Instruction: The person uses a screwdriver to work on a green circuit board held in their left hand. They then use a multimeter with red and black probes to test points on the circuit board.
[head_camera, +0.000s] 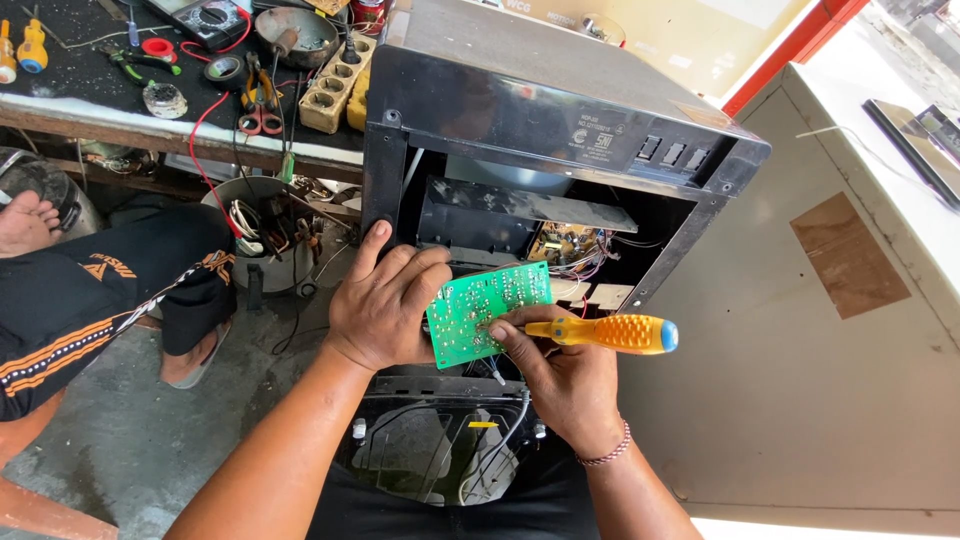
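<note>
At far left, a second person sits beside the job, one black trouser leg (95, 290) with orange stripes and a bare foot (25, 222) in view. Above them a cluttered workbench (150, 120) carries a yellow-handled screwdriver (33, 45), red-handled pliers (260, 105), a roll of tape (224, 70) and a black multimeter (205, 20); a grey bucket (262, 225) of wires and tools stands on the concrete floor below it.

At centre, the left hand (385, 300) is clamped on the left edge of a green circuit board (487, 310), thumb up against the frame, fingers curled over the board's top corner. The board sits tilted, solder side up, at the open lower front of a black appliance casing (540, 130) — just ahead of a tangle of wiring and a second, brownish board (568, 243) deeper inside.

The right hand (560, 385), a beaded bracelet (606, 452) at its wrist, is closed round a screwdriver (610, 333) with a ribbed orange-yellow handle and blue end cap, lying almost level, its tip hidden behind the fingers at the board's lower right edge. Below both hands lies a dark glossy panel (440, 455).

To the right stands a grey cabinet (790, 350) with a brown patch.
</note>
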